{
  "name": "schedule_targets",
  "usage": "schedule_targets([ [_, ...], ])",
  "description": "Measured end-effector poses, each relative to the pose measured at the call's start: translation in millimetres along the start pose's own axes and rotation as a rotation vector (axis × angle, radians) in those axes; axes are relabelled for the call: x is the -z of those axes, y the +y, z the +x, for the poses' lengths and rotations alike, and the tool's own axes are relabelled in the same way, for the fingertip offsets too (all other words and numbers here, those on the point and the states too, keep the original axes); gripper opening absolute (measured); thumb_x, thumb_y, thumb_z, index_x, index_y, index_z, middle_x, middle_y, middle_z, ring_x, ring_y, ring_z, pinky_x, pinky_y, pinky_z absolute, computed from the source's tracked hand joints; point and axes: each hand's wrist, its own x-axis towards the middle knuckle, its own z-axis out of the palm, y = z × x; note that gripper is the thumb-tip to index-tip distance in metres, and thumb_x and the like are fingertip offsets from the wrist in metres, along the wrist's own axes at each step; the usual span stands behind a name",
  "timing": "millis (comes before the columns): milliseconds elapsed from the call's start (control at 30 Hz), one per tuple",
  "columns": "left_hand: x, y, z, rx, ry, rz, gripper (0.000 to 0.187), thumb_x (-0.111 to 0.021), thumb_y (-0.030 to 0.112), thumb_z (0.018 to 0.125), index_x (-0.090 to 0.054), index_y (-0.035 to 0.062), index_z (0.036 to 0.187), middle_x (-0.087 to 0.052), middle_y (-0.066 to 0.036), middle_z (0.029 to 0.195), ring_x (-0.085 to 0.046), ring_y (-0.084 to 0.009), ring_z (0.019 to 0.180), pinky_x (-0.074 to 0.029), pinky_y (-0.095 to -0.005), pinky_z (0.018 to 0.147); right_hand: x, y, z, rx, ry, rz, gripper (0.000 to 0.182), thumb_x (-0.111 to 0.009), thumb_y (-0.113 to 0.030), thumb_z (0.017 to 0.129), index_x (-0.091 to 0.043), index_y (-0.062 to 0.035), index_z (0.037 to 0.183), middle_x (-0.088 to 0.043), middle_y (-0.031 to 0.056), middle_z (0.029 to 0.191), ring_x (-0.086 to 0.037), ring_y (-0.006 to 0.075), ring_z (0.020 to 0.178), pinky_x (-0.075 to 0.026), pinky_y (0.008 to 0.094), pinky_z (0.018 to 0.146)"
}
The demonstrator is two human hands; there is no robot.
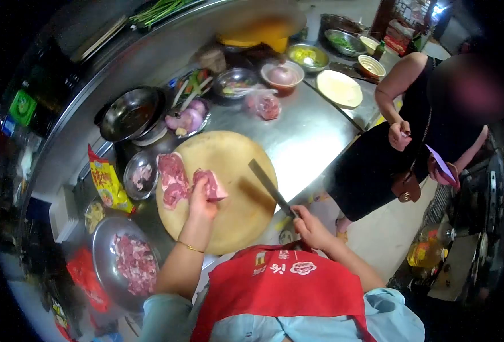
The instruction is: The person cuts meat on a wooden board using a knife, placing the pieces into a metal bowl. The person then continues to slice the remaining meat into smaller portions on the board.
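A round wooden cutting board [235, 222] lies in front of me on the metal counter. My left hand [202, 200] grips a chunk of raw meat [216, 188] over the board's middle, fingers closed on it. Another slab of raw meat [173, 178] rests along the board's left side. In my right hand [313, 227] is a cleaver [268, 183] held by its handle, its dark blade pointing up and left above the board's right part. The blade is apart from the meat. A metal bowl of cut meat pieces [133, 265] stands at the lower left.
Left of the board are a small metal bowl [132, 176] and a yellow packet [107, 181]. Behind it stand a dark pan [127, 117], onions [186, 119], a bagged lump of meat [263, 105] and several bowls. A person in black [377, 154] stands at the right, holding something purple.
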Motion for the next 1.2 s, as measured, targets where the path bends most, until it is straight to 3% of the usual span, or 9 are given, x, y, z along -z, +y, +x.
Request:
schedule_targets([
  [67, -8, 5, -13, -0.191, -0.057, 0.36, 0.025, -0.066, 0.008, 0.081, -0.06, 0.0048, 0.105, -0.064, -0.006, 0.095, -0.063, -0.0181, 0.085, -0.054, -0.0318, 0.074, -5, 9, 1, 0.017, 0.017, -0.013, 0.037, -0.043, -0.019, 0.095, -0.042, -0.0054, 0.13, -0.06, 0.013, 0.082, -0.061, 0.023, 0.074, -0.049, 0.0361, 0.069],
  [133, 25, -10, 8, -0.282, -0.136, 0.591, 0.025, -0.067, 0.001, 0.081, -0.058, 0.0065, 0.103, -0.062, -0.004, 0.082, -0.06, -0.0133, 0.068, -0.05, -0.0261, 0.058, -21, 39, 5, 0.249, 0.128, -0.09, 0.039, -0.043, -0.017, 0.094, -0.043, -0.0059, 0.131, -0.063, 0.0187, 0.096, -0.064, 0.0299, 0.086, -0.051, 0.0408, 0.077],
  [233, 11, 6, -32, -0.144, -0.254, 0.505, 0.018, -0.057, -0.007, 0.081, -0.049, 0.0066, 0.089, -0.052, -0.006, 0.066, -0.047, -0.0141, 0.046, -0.044, -0.0298, 0.041, -11, 21, 1, 0.11, 0.04, -0.03, 0.039, -0.042, -0.024, 0.096, -0.042, -0.0056, 0.13, -0.06, 0.0238, 0.1, -0.061, 0.0381, 0.089, -0.048, 0.0452, 0.079],
  [433, 27, 31, -51, 0.066, -0.575, 0.827, 0.021, -0.059, -0.004, 0.077, -0.056, 0.0088, 0.094, -0.055, -0.007, 0.072, -0.058, -0.0242, 0.06, -0.049, -0.0378, 0.052, -3, 21, 8, 0.018, -0.046, 0.092, 0.04, -0.037, -0.029, 0.097, -0.038, -0.0057, 0.129, -0.061, 0.0291, 0.095, -0.061, 0.0451, 0.085, -0.048, 0.0531, 0.078],
  [567, 93, 53, -5, -0.528, -0.757, 1.746, 0.055, -0.076, 0.0, 0.07, -0.048, 0.0016, 0.117, -0.052, -0.01, 0.104, -0.054, -0.0225, 0.102, -0.051, -0.0337, 0.081, -13, 28, 6, 0.155, 0.021, 0.033, 0.039, -0.037, -0.031, 0.098, -0.039, -0.0057, 0.127, -0.061, 0.0284, 0.093, -0.06, 0.0461, 0.084, -0.048, 0.0538, 0.077],
  [700, 132, 33, 11, -0.417, -0.811, 1.56, 0.049, -0.077, 0.007, 0.073, -0.054, -0.0003, 0.115, -0.057, -0.015, 0.107, -0.059, -0.0207, 0.095, -0.052, -0.032, 0.081, -10, 22, -2, 0.196, 0.041, 0.04, 0.038, -0.038, -0.031, 0.097, -0.039, -0.0057, 0.126, -0.061, 0.0285, 0.093, -0.06, 0.0463, 0.085, -0.047, 0.0538, 0.078],
  [800, 131, 27, 17, -0.497, -0.914, 1.539, 0.023, -0.064, 0.0, 0.082, -0.054, -0.0006, 0.103, -0.06, -0.011, 0.081, -0.061, -0.0226, 0.067, -0.057, -0.0361, 0.064, -6, 23, 2, 0.211, 0.053, 0.058, 0.038, -0.038, -0.031, 0.097, -0.039, -0.0056, 0.125, -0.061, 0.0285, 0.092, -0.06, 0.0461, 0.086, -0.047, 0.0538, 0.078],
  [1000, 45, 35, -55, -0.256, -0.65, 1.849, 0.039, -0.076, 0.012, 0.077, -0.058, -0.0004, 0.109, -0.062, -0.015, 0.101, -0.062, -0.0202, 0.089, -0.053, -0.0311, 0.079, -14, 33, 11, 0.221, 0.083, 0.084, 0.039, -0.038, -0.031, 0.097, -0.04, -0.0059, 0.126, -0.061, 0.0285, 0.092, -0.06, 0.0455, 0.086, -0.047, 0.0535, 0.077],
  [1200, 99, 26, -10, -0.495, -0.365, 2.001, 0.036, -0.074, 0.022, 0.08, -0.06, -0.0008, 0.105, -0.065, -0.015, 0.095, -0.064, -0.0259, 0.088, -0.052, -0.0334, 0.078, -14, 36, 18, 0.217, 0.073, 0.094, 0.038, -0.039, -0.029, 0.096, -0.041, -0.0078, 0.127, -0.061, 0.0283, 0.092, -0.06, 0.0453, 0.086, -0.047, 0.053, 0.076],
])
